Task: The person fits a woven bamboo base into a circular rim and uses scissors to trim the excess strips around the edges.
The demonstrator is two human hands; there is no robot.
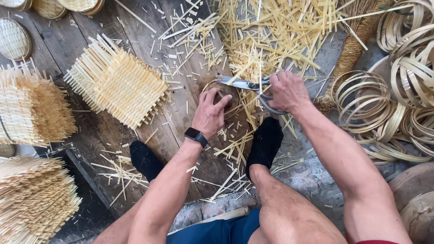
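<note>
- Stacks of woven bamboo mats [31,108] are sitting at the far left, with more piled below them and small round woven lids [13,39] lying along the top edge.
- Another stack of square woven mats [118,81], loose strip ends sticking out on all sides, is resting on the dark wooden board [63,45], well apart from the hands.
- Two feet in black socks [145,160] are planted on the board, one on each side of the left forearm.
- The left hand [210,113], a dark smartwatch [196,136] on its wrist, is gripping a small round bamboo ring piece [221,95], fingers curled over its rim and pressing it to the board.
- Cut bamboo strips [271,36] are lying scattered thickly above and around the ring piece, crowding the working spot; more offcuts are strewn near the feet.
- The right hand [287,90] is clenched around the handles of metal shears [246,84], just beside the ring piece.
- The shears are lying with their long axis nearly horizontal, blades pointing left toward the top of the ring piece; whether the blades are parted I cannot tell.
- A rope-wrapped bundle [350,54] is running diagonally beyond the right forearm.
- Coils of thin bamboo hoops [398,90] are heaped at the far right, some overlapping a pale round rim.
</note>
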